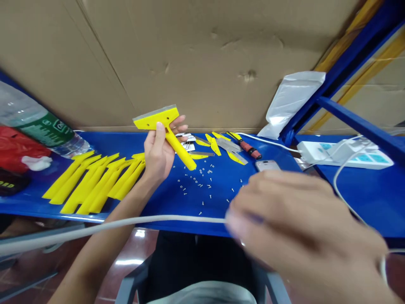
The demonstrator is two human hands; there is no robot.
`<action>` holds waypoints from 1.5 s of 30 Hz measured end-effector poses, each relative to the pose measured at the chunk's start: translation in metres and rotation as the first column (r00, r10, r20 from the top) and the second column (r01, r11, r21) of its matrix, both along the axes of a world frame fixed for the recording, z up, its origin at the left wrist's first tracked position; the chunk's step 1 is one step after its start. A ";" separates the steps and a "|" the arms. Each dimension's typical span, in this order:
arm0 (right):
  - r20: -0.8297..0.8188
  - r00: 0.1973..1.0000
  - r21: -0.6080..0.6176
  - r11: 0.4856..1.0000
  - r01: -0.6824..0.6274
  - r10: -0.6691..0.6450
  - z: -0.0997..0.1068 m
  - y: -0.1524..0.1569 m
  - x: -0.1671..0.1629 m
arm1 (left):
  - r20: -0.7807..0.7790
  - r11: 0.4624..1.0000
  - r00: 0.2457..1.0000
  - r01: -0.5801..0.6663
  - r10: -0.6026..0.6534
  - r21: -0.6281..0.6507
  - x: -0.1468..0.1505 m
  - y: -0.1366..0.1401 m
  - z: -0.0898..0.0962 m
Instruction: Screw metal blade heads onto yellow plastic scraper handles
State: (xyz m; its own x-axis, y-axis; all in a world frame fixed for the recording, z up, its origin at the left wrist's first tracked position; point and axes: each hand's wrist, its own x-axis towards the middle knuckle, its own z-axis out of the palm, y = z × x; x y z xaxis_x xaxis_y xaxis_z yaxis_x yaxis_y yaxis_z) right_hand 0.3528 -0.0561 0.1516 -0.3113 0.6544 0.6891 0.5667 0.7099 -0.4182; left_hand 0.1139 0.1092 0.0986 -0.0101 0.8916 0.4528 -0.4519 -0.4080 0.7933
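My left hand (pixel 160 154) holds a yellow scraper (pixel 156 119) with a metal blade along its top edge. The thumb presses its head, and the handle slants down to the right. Two dark holes show in the head. Close to the camera, my right hand (pixel 297 223) is smeared by motion, its fingers curled around a white cable (pixel 142 219) that stretches across from the left. Below the scraper, small screws (pixel 210 185) and nuts lie scattered on the blue table (pixel 171 202). Loose yellow blade covers (pixel 215 145) and metal blades (pixel 229 145) lie behind them.
Several yellow scraper handles (pixel 95 181) lie in a row at left, near a plastic bottle (pixel 47 122) and a red bag (pixel 19 147). A red-and-black screwdriver (pixel 249 148), a phone (pixel 267 165) and a white power strip (pixel 344 154) are at right. Cardboard (pixel 190 63) stands behind.
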 end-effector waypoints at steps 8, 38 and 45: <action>0.144 0.987 -0.220 0.970 0.105 -0.075 -0.006 0.083 0.057 | -0.009 0.999 1.000 0.019 -0.019 0.033 -0.002 0.000 0.000; 0.357 0.918 -0.475 0.880 0.019 0.173 -0.105 0.155 0.015 | -0.035 0.832 0.923 0.327 -0.382 -0.448 0.004 0.012 -0.029; -0.008 0.995 0.019 0.995 0.096 -0.096 -0.068 0.141 0.014 | -0.031 0.791 0.895 0.377 -0.445 -0.481 0.008 0.006 -0.034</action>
State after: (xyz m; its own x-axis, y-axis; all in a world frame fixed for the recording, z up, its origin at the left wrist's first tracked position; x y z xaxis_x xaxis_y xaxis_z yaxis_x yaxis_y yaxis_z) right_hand 0.3673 0.0850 0.0840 -0.2423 0.6677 0.7039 0.6298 0.6601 -0.4094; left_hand 0.1219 0.1153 0.0644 0.4354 0.8997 -0.0318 -0.3687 0.2105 0.9054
